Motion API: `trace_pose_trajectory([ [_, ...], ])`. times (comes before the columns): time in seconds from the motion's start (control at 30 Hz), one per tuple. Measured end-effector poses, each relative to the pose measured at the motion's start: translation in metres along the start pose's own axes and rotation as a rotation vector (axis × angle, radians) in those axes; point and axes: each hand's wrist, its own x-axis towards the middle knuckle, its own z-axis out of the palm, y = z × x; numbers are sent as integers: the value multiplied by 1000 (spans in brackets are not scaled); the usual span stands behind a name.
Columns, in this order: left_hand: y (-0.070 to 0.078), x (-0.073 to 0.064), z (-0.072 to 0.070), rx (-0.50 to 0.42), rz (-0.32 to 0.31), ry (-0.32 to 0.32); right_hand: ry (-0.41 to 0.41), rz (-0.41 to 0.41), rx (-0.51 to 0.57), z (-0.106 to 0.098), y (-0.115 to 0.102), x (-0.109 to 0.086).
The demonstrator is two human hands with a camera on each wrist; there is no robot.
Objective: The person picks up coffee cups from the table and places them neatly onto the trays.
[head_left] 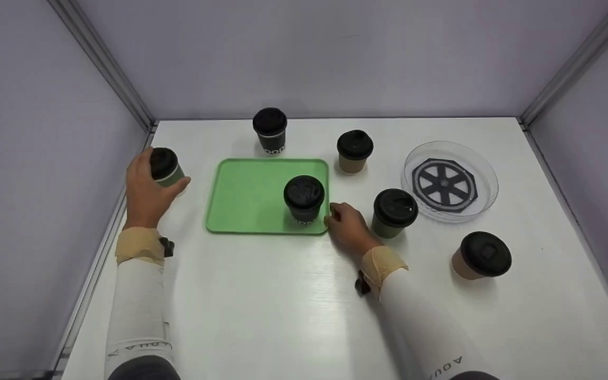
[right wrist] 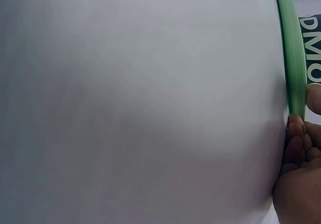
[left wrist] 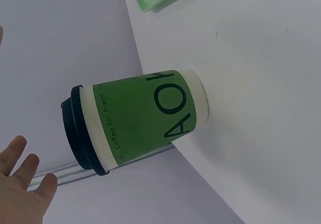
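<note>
At the table's far left, my left hand [head_left: 147, 191] spreads its fingers and thumb around a green paper coffee cup [head_left: 169, 171] with a black lid. The left wrist view shows that upright cup [left wrist: 145, 117] on the table, its fingers [left wrist: 25, 171] apart from the lid. My right hand [head_left: 350, 229] grips the green tray [head_left: 246, 198] near its front right corner. In the right wrist view, curled fingertips meet the tray's rim [right wrist: 293, 58], with the thumb [right wrist: 315, 98] above. A dark lidded cup [head_left: 304, 198] stands on the tray's right side.
Behind the tray are a dark cup [head_left: 271, 132] and a brown cup [head_left: 354, 153]. Right of my right hand stand another green cup [head_left: 393, 214] and a brown cup [head_left: 481, 256]. A clear round dish [head_left: 486, 179] with a black wheel-like pattern sits at back right. Walls [head_left: 304, 58] enclose the table.
</note>
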Motion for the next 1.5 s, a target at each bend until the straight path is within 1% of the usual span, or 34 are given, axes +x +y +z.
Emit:
trace_pose_trajectory([
  [0.17, -5, 0, -1, -6, -37, 10, 3, 8, 19, 0, -2, -2],
  [0.27, -8, 2, -2, -5, -43, 27, 5, 3, 28, 0, -3, -2],
  [0.5, -17, 7, 2, -18, -48, 58, 8, 25, 80, 2, -2, -3],
  [0.6, -22, 6, 4, -32, -65, 59, -3, 17, 65, 3, 0, -2],
  [0.73, -30, 4, 7, -50, -133, 42, -5, -1, 24, 3, 1, -1],
  [0.8, -32, 4, 8, -59, -172, 28, 1, 2, 27, 2, 1, -2],
  [0.87, -34, 5, 10, -70, -206, 11, 8, 17, 46, 2, 1, -2],
  [0.97, -36, 5, 11, -98, -238, -1, 5, 48, 94, 2, 0, -2],
  [1.07, -38, 5, 13, -122, -261, -8, -2, 72, 120, 2, -1, -3],
  [1.27, -41, 5, 18, -137, -272, -25, 1, 80, 102, 2, -1, -4],
  [1.37, -43, 5, 19, -140, -277, -36, 8, 70, 96, 2, -1, -3],
  [1.5, -46, 7, 21, -152, -300, -41, 10, 46, 71, 1, 0, -2],
])
